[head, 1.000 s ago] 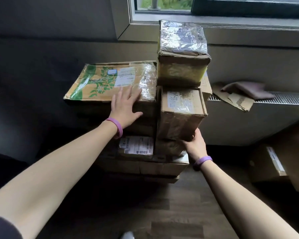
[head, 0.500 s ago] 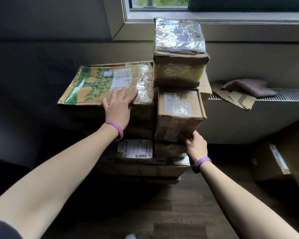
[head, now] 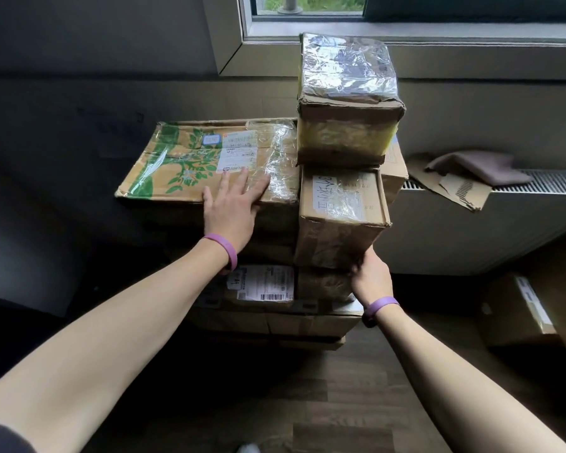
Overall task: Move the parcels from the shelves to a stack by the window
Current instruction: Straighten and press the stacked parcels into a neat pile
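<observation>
A: Our parcels sit stacked below the window [head: 307,11], on the wooden floor [head: 340,403]. The green-printed box [head: 190,158] lies wide on the left; beside it stands a narrow column, with the hand-lettered box [head: 340,210] under the film-wrapped box [head: 347,96].

B: Our left hand [head: 231,209] lies flat on the green-printed box, fingers spread and grasping nothing. Our right hand [head: 368,276] is at the lower right corner of the hand-lettered box.

A: To square it well, we'd press down on the left and nudge that corner gently, since the column looks tall and tippy.

B: We cannot tell how the right fingers are set; they tuck under the corner. The lower boxes are in shadow, the box at far right [head: 523,308] is cut off, and the shelves are out of view.
</observation>
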Available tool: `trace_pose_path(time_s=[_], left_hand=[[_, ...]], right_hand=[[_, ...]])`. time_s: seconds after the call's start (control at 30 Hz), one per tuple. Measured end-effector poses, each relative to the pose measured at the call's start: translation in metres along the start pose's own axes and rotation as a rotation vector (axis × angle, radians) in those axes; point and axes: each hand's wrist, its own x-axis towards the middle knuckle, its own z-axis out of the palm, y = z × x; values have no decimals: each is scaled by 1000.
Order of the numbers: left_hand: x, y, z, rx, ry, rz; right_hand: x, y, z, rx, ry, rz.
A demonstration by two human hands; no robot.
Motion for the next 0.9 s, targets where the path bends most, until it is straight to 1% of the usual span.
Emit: trace_pose_path(time_s=[0.1, 0.33, 0.63, 0.8, 0.9], left_hand=[[-1, -1, -2, 4, -19, 9], [-7, -2, -6, 1, -9, 35], [-3, -3, -2, -31, 18, 20], [-5, -1, 2, -15, -28, 31], [-4, -2, 0, -65, -95, 36]], right_hand=[[0, 1, 0, -11, -13, 9], [5, 5, -10, -73, -107, -19], [6, 7, -6, -95, -103, -27], [5, 5, -7, -83, -105, -35], [4, 4, -14, -79, -140, -23]])
